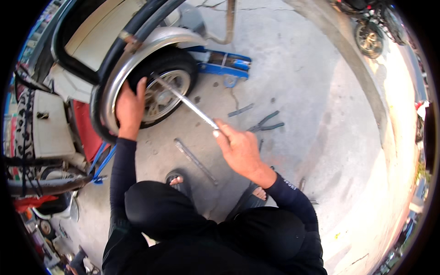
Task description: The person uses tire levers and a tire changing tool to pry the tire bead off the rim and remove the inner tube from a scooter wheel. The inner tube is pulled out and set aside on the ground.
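My right hand (240, 149) is closed around the near end of a long silver tire lever (185, 101). The lever slants up and left, its far tip at the upper edge of the wheel rim. The wheel (160, 98) has a black tire and pale spokes and sits under a curved metal fender (117, 80). My left hand (129, 109) lies against the tire's left side, next to the fender, with the thumb pointing up and apart; its other fingers are partly hidden. A second metal bar (196, 162) lies on the concrete between my feet and the wheel.
A blue floor jack (224, 64) stands just beyond the wheel. Pliers (266, 123) and a short flat metal strip (240, 110) lie on the ground ahead of my right hand. A motorcycle (369, 36) is at far right. Blue straps (103, 162) hang at left.
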`<state>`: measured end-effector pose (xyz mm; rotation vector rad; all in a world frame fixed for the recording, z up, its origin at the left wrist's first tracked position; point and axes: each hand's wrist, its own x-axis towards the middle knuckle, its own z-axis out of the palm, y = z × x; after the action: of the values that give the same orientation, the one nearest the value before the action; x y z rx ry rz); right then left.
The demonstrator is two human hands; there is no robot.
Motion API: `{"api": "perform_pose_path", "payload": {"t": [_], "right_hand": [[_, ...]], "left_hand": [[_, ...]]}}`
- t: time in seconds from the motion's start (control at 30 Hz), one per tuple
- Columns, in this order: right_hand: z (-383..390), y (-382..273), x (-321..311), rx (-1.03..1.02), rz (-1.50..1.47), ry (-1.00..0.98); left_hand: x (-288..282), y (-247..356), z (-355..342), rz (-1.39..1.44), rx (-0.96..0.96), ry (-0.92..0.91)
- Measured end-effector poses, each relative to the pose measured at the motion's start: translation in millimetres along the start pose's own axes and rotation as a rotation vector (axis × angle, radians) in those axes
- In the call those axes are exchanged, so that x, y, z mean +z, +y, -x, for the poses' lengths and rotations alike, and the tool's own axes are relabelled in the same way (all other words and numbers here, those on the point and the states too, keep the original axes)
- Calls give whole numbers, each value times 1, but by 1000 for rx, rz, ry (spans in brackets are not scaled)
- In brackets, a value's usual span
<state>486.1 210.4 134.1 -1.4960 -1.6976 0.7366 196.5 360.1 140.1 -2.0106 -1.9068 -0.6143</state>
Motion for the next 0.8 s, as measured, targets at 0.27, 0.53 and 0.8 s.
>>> {"api": "perform_pose_path", "payload": {"t": [0.27, 0.53, 0.8], "right_hand": [[-14, 12, -20, 241, -61, -66], [14, 76, -4, 117, 168, -198], [124, 180, 17, 385, 513, -631]], "left_hand": [[18, -17, 8, -79, 189, 136], [25, -57, 15, -1145, 603, -170], [19, -37, 13, -853, 495, -32]]}}
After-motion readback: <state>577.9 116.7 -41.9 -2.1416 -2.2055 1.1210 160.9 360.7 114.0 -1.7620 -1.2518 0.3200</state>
